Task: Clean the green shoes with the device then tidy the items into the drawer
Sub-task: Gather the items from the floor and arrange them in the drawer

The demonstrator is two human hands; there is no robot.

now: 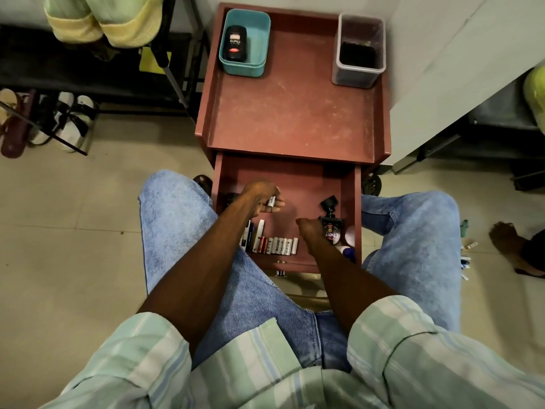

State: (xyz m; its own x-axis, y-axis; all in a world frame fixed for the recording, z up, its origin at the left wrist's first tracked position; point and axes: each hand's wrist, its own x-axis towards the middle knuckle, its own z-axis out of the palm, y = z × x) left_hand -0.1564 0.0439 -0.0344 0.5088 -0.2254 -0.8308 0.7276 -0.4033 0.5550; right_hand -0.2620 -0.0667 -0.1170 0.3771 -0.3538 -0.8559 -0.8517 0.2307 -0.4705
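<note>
Looks like tidy phase: drawer is open w/ a row of ~10 batteries along its front edge, long axes pointing front-to-back; green shoes sit on rack top-left, can't tell if cleaned. Left hand pinches 1 small white battery over drawer's left-middle, axis roughly front-to-back. Right hand is at polish tin on the right, fingers hidden, grip unclear.

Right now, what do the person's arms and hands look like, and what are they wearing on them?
Both forearms are bare, ending in bare hands: left hand and right hand. No gloves, rings or watch show. Loose sleeves of pale green, white and light blue stripes are pushed up near the elbows.
</note>
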